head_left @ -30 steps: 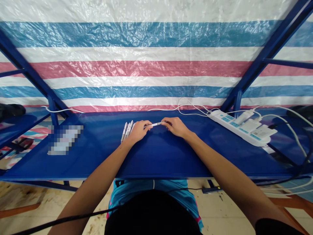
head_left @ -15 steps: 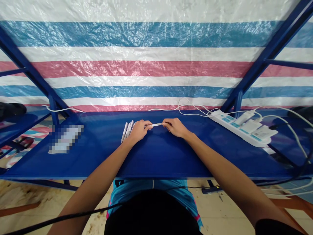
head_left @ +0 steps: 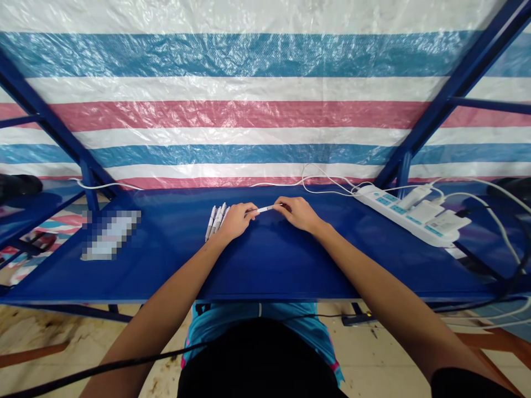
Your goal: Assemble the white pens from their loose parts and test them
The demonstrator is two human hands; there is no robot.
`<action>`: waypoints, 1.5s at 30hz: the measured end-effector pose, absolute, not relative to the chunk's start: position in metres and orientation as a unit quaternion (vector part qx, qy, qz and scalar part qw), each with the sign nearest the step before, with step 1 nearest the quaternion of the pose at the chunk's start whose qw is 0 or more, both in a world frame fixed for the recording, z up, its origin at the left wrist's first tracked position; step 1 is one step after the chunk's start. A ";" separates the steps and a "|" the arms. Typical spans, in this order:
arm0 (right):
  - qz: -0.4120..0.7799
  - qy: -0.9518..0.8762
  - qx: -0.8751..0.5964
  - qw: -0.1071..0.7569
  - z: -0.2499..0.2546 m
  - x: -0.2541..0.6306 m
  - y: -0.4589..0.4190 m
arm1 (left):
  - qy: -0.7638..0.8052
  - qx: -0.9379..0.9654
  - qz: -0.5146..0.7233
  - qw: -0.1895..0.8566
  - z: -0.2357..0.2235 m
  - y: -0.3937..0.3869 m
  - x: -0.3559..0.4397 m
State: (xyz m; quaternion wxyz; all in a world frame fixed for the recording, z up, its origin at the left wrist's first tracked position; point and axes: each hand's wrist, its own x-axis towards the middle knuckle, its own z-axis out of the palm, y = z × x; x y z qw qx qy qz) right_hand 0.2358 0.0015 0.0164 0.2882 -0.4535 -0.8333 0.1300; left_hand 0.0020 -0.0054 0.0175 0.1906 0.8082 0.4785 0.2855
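Observation:
A slim white pen [head_left: 264,209] lies crosswise between my hands above the blue table top [head_left: 265,271]. My left hand [head_left: 237,220] pinches its left end, and my right hand [head_left: 299,214] holds its right end with the fingertips. Part of the pen is hidden by my fingers. Just left of my left hand, several white pens [head_left: 215,221] lie side by side on the table, their lower parts partly behind my left hand.
A white power strip [head_left: 404,215] with plugged-in white adapters sits at the table's right, with white cables trailing behind. A pixelated patch [head_left: 111,235] covers something at the left. Blue steel struts and a striped tarp stand behind the table.
My hands and the pen stay almost in place, with the pen still held between them. The whole view has shifted very slightly.

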 end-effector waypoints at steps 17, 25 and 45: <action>0.124 -0.840 -0.453 0.271 0.018 0.236 -0.001 | 0.496 0.806 0.283 0.153 0.023 -0.007 0.005; 0.189 -0.831 -0.446 0.273 0.017 0.234 0.000 | 0.511 0.804 0.280 0.118 0.019 -0.007 0.005; 0.107 -0.829 -0.490 0.246 0.018 0.231 -0.002 | 0.486 0.818 0.280 0.132 0.017 -0.002 0.000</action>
